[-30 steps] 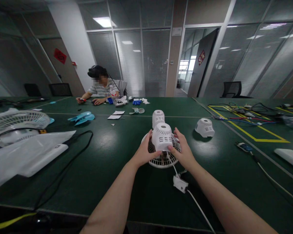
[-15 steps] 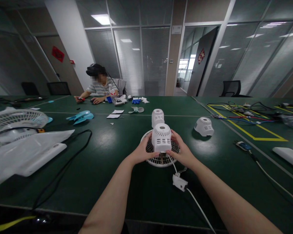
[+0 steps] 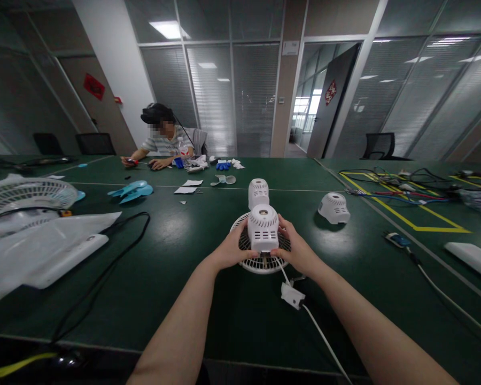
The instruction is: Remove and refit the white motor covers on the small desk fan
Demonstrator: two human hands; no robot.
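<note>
Between my hands is a white vented motor cover [image 3: 263,227], over the middle of a round white fan grille [image 3: 260,266] that lies on the table. My left hand [image 3: 232,250] grips the cover's left side, thumb at its lower front edge. On the other side my right hand [image 3: 296,248] holds it the same way, fingers curled round it. A white cord runs from under the cover to a small white box [image 3: 292,295]. Just behind stands a second white cover [image 3: 258,192]; a third one [image 3: 334,208] sits farther right.
On the left are another fan grille [image 3: 32,193], a plastic bag [image 3: 64,227], a black cable [image 3: 116,262] and blue fan blades [image 3: 131,191]. A co-worker [image 3: 164,139] sits across the green table [image 3: 176,321]. To the right lie wires [image 3: 409,197], a plug [image 3: 398,239] and a white part [image 3: 471,259].
The held cover has moved slightly down toward the grille, and a metallic spot now shows in its top hole. The small white box has shifted a little left and up.
</note>
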